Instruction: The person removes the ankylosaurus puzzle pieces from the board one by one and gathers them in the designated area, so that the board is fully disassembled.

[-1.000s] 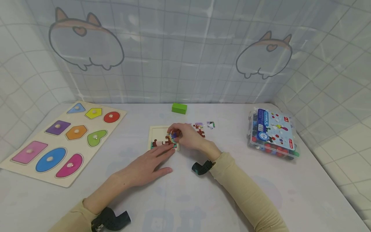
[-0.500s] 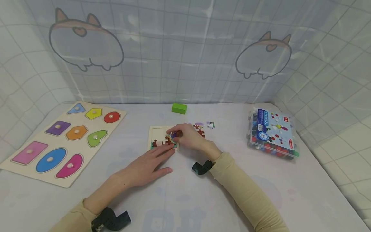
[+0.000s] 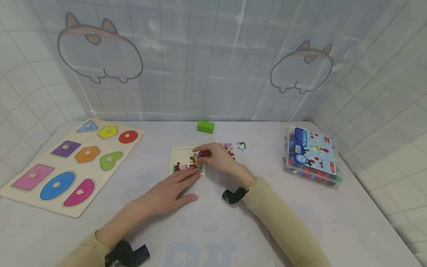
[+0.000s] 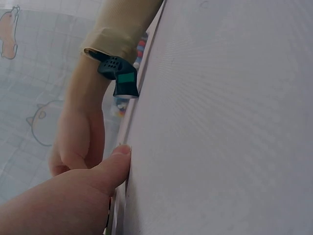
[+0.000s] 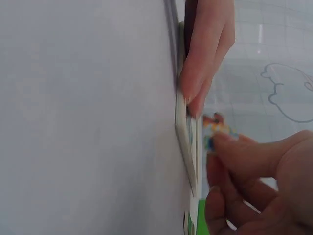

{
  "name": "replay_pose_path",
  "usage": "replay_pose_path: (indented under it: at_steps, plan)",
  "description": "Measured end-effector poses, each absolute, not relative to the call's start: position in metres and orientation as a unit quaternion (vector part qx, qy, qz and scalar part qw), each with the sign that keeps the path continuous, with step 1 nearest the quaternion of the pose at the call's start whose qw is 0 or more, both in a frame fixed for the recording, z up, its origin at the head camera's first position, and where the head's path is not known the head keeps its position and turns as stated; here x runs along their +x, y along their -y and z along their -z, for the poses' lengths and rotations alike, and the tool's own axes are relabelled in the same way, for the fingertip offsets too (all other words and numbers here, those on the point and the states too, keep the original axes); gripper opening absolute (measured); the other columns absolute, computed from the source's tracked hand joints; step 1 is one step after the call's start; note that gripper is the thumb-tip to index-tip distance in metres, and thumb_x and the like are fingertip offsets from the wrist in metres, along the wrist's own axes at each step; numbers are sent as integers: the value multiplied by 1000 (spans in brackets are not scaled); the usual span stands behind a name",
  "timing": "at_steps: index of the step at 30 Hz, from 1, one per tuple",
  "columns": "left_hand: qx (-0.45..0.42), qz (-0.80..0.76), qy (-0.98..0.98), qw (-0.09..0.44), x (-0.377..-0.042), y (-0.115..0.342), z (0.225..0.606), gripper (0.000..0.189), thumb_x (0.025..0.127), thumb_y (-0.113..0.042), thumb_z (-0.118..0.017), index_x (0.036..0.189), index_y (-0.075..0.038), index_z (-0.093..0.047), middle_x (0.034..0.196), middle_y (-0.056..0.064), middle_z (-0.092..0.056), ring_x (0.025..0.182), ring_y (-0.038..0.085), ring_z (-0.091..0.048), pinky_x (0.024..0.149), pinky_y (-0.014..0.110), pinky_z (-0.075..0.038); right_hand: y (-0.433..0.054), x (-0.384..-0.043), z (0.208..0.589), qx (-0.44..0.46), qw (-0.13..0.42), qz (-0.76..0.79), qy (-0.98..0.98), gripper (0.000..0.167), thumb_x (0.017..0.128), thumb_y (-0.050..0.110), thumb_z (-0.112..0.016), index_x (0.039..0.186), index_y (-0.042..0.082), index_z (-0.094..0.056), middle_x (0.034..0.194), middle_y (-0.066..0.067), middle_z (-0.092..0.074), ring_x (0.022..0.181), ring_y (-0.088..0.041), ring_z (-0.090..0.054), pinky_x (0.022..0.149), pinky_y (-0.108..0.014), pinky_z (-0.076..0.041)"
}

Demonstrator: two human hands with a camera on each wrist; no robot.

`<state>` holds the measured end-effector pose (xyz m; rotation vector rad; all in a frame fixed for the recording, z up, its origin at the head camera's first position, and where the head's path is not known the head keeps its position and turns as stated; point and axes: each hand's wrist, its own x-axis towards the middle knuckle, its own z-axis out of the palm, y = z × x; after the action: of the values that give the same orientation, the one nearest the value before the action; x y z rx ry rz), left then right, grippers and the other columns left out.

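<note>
Straight-fingered, my left hand (image 3: 166, 193) rests on a square, pale wooden tray (image 3: 181, 153) containing brown-and-teal jigsaw pieces (image 3: 181, 167) along its near side; my right hand (image 3: 218, 157) pinches a small multicoloured puzzle piece (image 5: 211, 128) just above it; rightward, a clear plastic box (image 3: 313, 155) holds round red parts (image 3: 306, 172).

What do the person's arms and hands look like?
The left sleeve and right sleeve are long and beige. The left hand and right hand wear no gloves. Each wrist has a dark, bent gadget; the right gadget has tiny holes and a green rectangle.
</note>
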<state>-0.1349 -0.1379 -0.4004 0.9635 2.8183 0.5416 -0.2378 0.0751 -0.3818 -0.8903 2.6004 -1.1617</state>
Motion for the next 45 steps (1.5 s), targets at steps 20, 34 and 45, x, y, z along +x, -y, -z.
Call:
replay_pose_path:
  at_steps: [20, 34, 45]
  plan:
    - [312, -176, -932, 57, -133, 138, 403, 69, 99, -57, -51, 156, -21, -36, 164, 0, -28, 148, 28, -32, 116, 51, -35, -159, -228, 371, -218, 53, 431, -874, 22, 94, 7, -69, 114, 9, -76, 121, -8, -71, 101, -20, -69, 86, -36, -58]
    - [311, -177, -932, 58, -134, 139, 404, 69, 99, -56, -51, 157, -21, -34, 165, 0, -26, 150, 29, -29, 117, 52, -34, -195, -232, 380, -176, -4, 431, -885, 16, 95, 7, -68, 109, 6, -75, 109, -12, -74, 94, -23, -70, 78, -28, -57]
    - [310, -175, -933, 59, -133, 138, 403, 69, 100, -57, -50, 157, -22, -35, 165, -1, -26, 150, 28, -29, 117, 52, -33, -204, -234, 384, -136, -18, 387, -912, 15, 93, 6, -69, 106, 6, -77, 110, -13, -73, 88, -23, -66, 73, -29, -51]
